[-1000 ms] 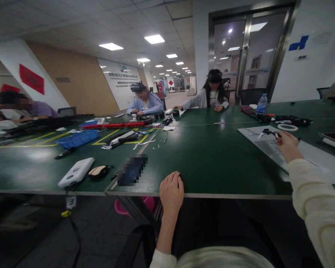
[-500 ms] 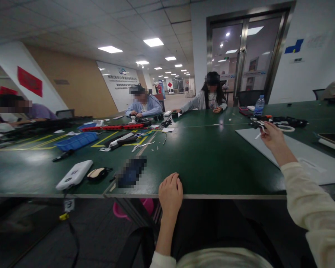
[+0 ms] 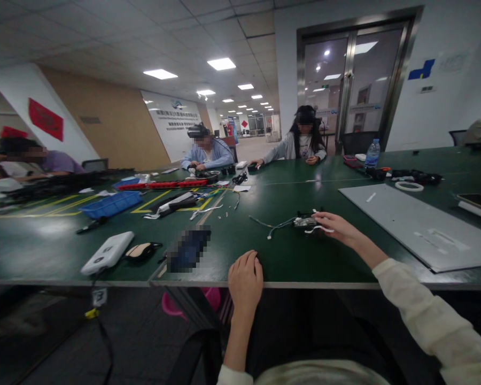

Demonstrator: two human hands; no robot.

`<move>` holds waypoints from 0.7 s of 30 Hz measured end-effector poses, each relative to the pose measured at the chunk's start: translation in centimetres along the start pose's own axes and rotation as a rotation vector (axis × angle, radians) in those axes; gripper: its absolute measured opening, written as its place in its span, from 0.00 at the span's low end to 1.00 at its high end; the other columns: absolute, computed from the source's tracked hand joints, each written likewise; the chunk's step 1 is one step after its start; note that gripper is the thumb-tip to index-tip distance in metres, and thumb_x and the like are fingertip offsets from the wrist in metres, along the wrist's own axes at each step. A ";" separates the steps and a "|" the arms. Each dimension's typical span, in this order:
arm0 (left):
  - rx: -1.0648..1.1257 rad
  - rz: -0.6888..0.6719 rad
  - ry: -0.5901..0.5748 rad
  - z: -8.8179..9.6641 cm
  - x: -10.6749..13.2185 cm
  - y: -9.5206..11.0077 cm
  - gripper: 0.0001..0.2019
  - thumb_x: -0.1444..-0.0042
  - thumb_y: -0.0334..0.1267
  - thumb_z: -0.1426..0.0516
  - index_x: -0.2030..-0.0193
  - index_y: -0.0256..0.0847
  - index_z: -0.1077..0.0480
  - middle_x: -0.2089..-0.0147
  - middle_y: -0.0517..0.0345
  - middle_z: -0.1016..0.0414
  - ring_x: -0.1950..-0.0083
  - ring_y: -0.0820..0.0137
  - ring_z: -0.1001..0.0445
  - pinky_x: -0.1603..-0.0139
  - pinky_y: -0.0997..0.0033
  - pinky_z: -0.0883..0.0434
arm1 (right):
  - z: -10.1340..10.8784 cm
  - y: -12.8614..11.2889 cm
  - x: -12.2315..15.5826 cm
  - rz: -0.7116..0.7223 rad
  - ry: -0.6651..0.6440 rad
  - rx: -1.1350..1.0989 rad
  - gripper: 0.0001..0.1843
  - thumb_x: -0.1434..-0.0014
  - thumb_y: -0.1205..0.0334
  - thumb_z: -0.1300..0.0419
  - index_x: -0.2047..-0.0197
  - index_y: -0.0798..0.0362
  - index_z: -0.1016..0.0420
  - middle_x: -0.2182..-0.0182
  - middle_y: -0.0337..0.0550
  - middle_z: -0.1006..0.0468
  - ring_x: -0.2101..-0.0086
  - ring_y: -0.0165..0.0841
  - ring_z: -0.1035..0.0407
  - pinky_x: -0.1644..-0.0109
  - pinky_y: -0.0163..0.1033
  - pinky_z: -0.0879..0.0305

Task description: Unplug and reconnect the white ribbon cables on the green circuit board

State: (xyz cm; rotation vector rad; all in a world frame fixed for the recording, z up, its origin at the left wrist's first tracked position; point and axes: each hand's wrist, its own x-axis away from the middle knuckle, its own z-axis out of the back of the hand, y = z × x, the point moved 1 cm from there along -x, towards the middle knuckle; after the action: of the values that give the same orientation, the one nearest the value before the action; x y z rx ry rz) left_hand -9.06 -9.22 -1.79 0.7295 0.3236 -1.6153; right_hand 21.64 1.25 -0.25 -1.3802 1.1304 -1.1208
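Note:
My left hand (image 3: 246,278) lies on the table's front edge, fingers stretched out flat and holding nothing. Over the green table (image 3: 224,251), my right hand (image 3: 334,227) pinches a small dark-and-silver part with wires (image 3: 303,221). Grey-green wires (image 3: 278,228) trail to the left from it, one ending in a small white plug. A thin white strip (image 3: 319,229) hangs by my fingertips. I cannot tell whether the part touches the tabletop. Right of this hand lies a grey board (image 3: 396,214) with several white strips on it.
At left lie a dark pixelated object (image 3: 188,248), a beige-and-black mouse-like item (image 3: 142,250), a white device (image 3: 108,252) and a blue tray (image 3: 111,203). A white ring (image 3: 409,186), black gear (image 3: 417,176) and bottle (image 3: 372,154) stand farther right. Several people sit around the table.
My right hand has moved left and nearer, from above the grey board's far edge to the table's middle, carrying the wired part. My left hand stays put.

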 end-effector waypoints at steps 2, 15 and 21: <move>0.004 0.000 0.000 0.1 0.0 0.1 0.17 0.36 0.36 0.55 0.50 0.40 0.27 0.48 0.49 0.24 0.47 0.61 0.27 0.46 0.58 0.33 | -1.5 0.3 0.4 -0.048 -0.088 0.024 0.24 0.48 0.54 0.33 0.47 0.45 0.28 0.54 0.43 0.23 0.60 0.32 0.27 0.63 0.34 0.29; 0.056 0.002 -0.001 0.3 -0.3 0.1 0.15 0.37 0.35 0.53 0.50 0.41 0.28 0.47 0.50 0.25 0.46 0.61 0.28 0.44 0.57 0.33 | -0.4 -0.4 2.6 -0.072 -0.117 0.195 0.58 0.49 0.53 0.32 0.28 0.44 0.68 0.56 0.47 0.22 0.67 0.37 0.23 0.61 0.40 0.24; 0.210 -0.132 -0.026 0.9 -2.9 3.6 0.15 0.38 0.32 0.52 0.46 0.40 0.32 0.44 0.49 0.29 0.43 0.64 0.30 0.41 0.60 0.34 | 2.3 -1.6 2.8 -0.089 -0.142 0.436 0.46 0.46 0.51 0.34 0.30 0.45 0.51 0.53 0.50 0.22 0.66 0.37 0.23 0.66 0.37 0.25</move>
State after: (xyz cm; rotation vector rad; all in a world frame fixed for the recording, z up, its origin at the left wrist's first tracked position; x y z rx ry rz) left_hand -5.74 -8.17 1.39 0.8598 0.1883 -1.8009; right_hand 24.45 -1.08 1.34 -1.1519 0.6767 -1.2250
